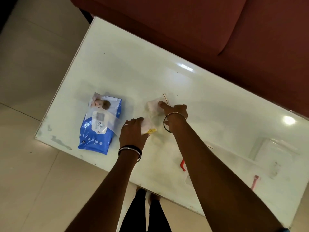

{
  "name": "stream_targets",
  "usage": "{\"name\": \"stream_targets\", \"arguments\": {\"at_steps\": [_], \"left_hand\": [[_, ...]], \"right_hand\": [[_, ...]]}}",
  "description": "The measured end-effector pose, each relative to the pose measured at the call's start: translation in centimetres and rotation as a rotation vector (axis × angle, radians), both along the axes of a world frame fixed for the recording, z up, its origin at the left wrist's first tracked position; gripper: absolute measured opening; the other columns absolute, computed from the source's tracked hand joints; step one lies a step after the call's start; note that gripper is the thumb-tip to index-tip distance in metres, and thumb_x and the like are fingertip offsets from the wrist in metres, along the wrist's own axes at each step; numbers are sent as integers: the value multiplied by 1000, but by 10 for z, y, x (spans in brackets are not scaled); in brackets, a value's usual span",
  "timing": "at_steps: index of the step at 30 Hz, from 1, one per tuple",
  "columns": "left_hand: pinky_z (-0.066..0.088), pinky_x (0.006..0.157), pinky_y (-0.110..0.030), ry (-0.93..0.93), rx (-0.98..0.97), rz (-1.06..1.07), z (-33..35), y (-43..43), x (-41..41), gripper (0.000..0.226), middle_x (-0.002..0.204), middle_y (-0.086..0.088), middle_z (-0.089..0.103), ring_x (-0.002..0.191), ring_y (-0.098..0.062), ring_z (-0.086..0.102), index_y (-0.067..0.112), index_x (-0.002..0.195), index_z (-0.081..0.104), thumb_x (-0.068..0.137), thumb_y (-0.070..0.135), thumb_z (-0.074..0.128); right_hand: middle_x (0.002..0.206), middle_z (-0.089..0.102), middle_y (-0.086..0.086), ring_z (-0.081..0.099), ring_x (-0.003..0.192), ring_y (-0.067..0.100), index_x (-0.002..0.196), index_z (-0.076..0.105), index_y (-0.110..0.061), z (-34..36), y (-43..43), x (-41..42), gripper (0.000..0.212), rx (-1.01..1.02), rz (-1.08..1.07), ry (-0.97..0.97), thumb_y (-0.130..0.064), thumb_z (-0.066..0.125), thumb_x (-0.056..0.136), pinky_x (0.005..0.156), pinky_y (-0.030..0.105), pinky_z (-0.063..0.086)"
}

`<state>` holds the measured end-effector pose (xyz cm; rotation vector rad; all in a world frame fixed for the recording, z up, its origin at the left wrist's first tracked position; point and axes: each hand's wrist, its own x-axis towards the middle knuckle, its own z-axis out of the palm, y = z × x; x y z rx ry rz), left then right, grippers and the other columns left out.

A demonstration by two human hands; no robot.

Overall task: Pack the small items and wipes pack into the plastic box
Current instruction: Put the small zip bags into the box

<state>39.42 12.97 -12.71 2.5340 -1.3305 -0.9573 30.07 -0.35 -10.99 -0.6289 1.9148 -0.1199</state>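
Observation:
A blue wipes pack lies flat near the table's left end. My left hand is closed over a small white packet, and a yellow tag sticks out beside it. My right hand reaches further in. Its fingertips touch a second small white bundle that lies against a clear bag with a thin red line; its grip is hidden. The clear plastic box stands at the right, faint against the white top, away from both hands.
The glossy white table runs diagonally, with a dark red sofa close behind it. A small red item and a pink item lie near the front edge on the right. Pale floor tiles lie to the left, and my legs stand at the table's near edge.

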Motion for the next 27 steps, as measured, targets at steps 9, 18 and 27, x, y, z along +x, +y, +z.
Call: {"name": "stream_targets", "arguments": {"at_steps": [9, 18, 27], "left_hand": [[51, 65, -23, 136, -241, 338, 30, 26, -3, 65, 95, 8, 63, 81, -13, 61, 22, 114, 48, 63, 45, 81], [57, 68, -30, 408, -230, 611, 55, 35, -20, 51, 90, 2, 71, 84, -16, 70, 29, 101, 50, 64, 46, 81], [53, 61, -10, 595, -241, 618, 76, 39, -64, 59, 98, 15, 67, 80, 13, 66, 26, 103, 59, 54, 54, 78]], "right_hand": [[111, 70, 12, 70, 91, 33, 110, 67, -8, -18, -5, 15, 63, -73, -224, -159, -22, 94, 56, 86, 46, 60], [94, 75, 6, 74, 92, 25, 86, 76, -15, 48, 24, -50, 16, -223, -404, -509, -14, 84, 72, 68, 35, 61], [116, 74, 12, 71, 106, 27, 111, 73, -14, 96, 101, -226, 27, -202, -463, -277, -16, 75, 84, 83, 36, 58]]}}
